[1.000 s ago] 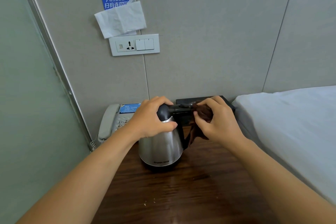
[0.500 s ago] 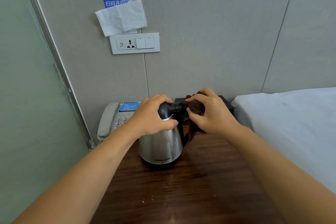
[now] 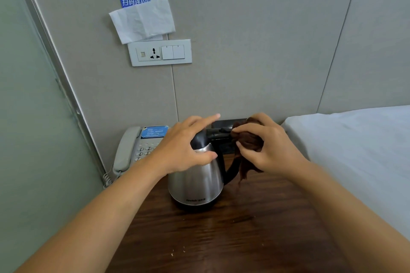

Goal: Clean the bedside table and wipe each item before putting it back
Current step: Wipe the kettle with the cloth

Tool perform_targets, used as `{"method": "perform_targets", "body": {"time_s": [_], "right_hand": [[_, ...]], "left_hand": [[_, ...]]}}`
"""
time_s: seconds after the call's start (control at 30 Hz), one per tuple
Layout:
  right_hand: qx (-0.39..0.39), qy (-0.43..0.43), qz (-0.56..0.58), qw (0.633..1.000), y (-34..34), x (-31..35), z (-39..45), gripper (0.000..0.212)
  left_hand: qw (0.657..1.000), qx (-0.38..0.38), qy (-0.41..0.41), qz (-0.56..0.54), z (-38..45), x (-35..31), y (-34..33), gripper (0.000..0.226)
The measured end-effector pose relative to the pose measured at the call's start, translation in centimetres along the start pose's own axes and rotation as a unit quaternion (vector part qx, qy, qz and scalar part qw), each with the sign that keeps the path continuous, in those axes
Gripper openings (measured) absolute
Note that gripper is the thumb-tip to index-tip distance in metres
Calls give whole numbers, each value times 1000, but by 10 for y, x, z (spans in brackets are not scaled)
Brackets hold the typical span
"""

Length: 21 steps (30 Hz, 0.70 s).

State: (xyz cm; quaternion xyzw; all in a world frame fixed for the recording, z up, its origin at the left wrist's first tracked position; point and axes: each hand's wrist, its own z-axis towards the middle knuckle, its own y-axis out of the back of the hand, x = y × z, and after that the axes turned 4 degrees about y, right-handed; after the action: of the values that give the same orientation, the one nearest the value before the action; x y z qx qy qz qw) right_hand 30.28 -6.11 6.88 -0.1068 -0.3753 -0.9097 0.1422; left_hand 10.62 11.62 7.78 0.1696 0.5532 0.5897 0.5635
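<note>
Dark wood bedside table [image 3: 221, 239] filled the lower middle, w/ the white bed [image 3: 355, 150] along its right edge and the padded wall at its back edge. Steel kettle [image 3: 196, 180] stood upright near the table's centre, handle pointing right. Grey phone [image 3: 131, 150] sat at the back-left corner; a black box [image 3: 226, 147] sat against the back edge, behind the kettle handle. A few pale crumbs [image 3: 177, 251] lay near the front edge.

Left hand [image 3: 184, 146] rested over the kettle's lid and shoulder, steadying it; vs half a sec ago the index finger had lifted and pointed out straight, so the hold looked looser, thumb pressed on the steel. Right hand [image 3: 264, 146] was closed on a bunched brown cloth [image 3: 247, 150], pinched around the top of the handle, loose end hanging beside the handle. Compared w/ the earlier frames the cloth hand had shifted a little along the handle top, i.e. rubbing strokes.

Judgement: kettle wipe was mid-way, handle being done; body, phone and the crumbed tabletop probably left to do.
</note>
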Motion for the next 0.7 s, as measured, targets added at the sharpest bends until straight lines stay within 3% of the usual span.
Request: {"method": "perform_targets", "body": {"time_s": [0.13, 0.4, 0.7], "right_hand": [[-15, -11, 40, 999, -1, -2, -2, 33], [-30, -32, 62, 997, -3, -6, 0, 32], [25, 46, -12, 999, -4, -3, 10, 37]], "left_hand": [[993, -6, -75, 93, -2, -2, 0, 67], [996, -41, -67, 34, -2, 0, -5, 62], [997, -37, -63, 25, -2, 1, -6, 62]]}}
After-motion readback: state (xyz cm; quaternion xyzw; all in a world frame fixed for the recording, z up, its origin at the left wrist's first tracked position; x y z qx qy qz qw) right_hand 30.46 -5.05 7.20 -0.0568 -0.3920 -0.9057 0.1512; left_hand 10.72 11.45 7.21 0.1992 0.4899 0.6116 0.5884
